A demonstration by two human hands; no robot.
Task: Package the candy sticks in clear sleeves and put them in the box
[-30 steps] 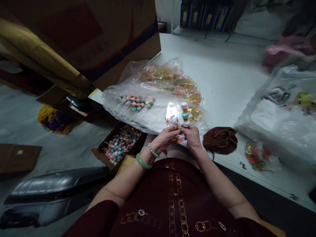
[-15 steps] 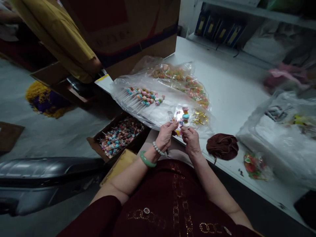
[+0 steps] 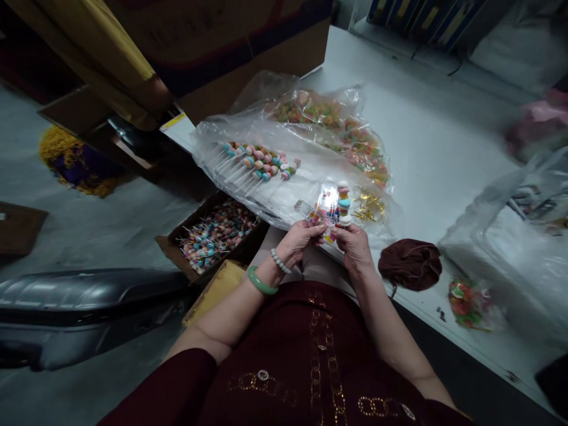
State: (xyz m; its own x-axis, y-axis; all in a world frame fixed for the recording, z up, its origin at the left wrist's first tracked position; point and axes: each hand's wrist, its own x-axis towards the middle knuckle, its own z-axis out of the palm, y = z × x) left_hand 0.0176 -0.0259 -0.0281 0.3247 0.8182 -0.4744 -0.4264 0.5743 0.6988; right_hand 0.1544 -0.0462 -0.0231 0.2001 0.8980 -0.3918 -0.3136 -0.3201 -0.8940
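Both hands have drawn closer together since the earlier view, and the clear wrapper (image 3: 328, 207) now stands more upright beside the candy stack (image 3: 343, 204), the two together near the centre of the frame. At lower left of centre, a cardboard box (image 3: 171, 251) holds a heap of lollipops (image 3: 215, 236). Above it, a plastic sheet (image 3: 231, 127) carries a row of candy skewers (image 3: 261, 163), with a mass of gummy sweets (image 3: 328, 121) further up. The left hand (image 3: 299, 242), with a jade bangle (image 3: 261, 281) and a bead bracelet (image 3: 279, 261) at the wrist, has its fingers (image 3: 313, 228) together on the wrapper's lower part. Just beside it, the right hand (image 3: 352, 248) has its fingers (image 3: 341, 232) closed around the base of the stack, hiding any stick. Gold ties (image 3: 368, 207) lie just beyond. Further right on the white table (image 3: 435, 118) sit a brown cloth (image 3: 410, 264) and a small bag of candy (image 3: 470, 305). Bringing stack and wrapper together seems the step in hand, and it appears to call for a steady pinch on both
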